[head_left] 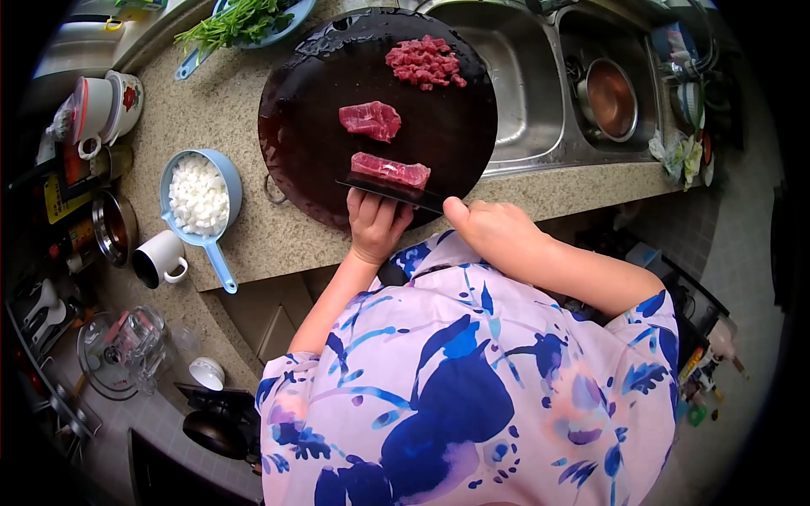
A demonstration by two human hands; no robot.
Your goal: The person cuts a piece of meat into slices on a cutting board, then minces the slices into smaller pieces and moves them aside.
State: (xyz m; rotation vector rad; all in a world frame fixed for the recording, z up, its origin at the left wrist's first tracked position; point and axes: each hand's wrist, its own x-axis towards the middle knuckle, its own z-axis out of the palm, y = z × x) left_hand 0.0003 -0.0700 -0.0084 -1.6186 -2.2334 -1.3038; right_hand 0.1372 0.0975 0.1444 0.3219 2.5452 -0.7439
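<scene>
A long piece of raw meat [391, 169] lies near the front edge of the round dark cutting board [312, 110]. The knife [392, 191] runs along its near side, its blade reaching left from my right hand [498, 226], which is closed round the handle. My left hand [373, 221] is at the near side of the blade, fingers pointing toward the meat and fingertips partly hidden by the blade. A second chunk of meat [370, 121] lies farther back, and a pile of diced meat [426, 62] is at the board's back right.
At left are a blue strainer of white cubes [199, 196] and a white mug [160, 258]. Green stalks [240, 24] lie in a blue colander at the back. The steel sink [515, 84] on the right holds a metal bowl [609, 99].
</scene>
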